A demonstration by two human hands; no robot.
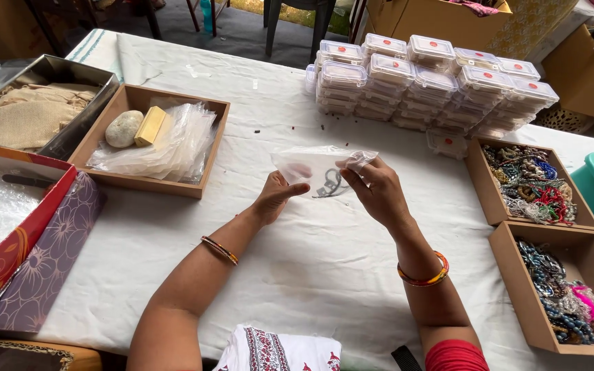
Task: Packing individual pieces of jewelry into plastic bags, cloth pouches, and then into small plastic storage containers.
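Note:
Both my hands hold a small clear plastic pouch (317,167) above the white tablecloth (311,275). My left hand (276,196) grips its lower left side, with fingers behind the plastic. My right hand (377,189) pinches its upper right corner. A dark beaded piece (331,184) lies inside the pouch, between the two hands. Bangles sit on both wrists.
A wooden tray (115,175) at left holds clear pouches, a stone and a yellow block. Stacked clear lidded boxes (427,79) stand at the back. Two wooden trays (486,199), (517,288) of bead jewellery sit at right. A metal tray (80,130) and a red patterned box (25,237) lie far left.

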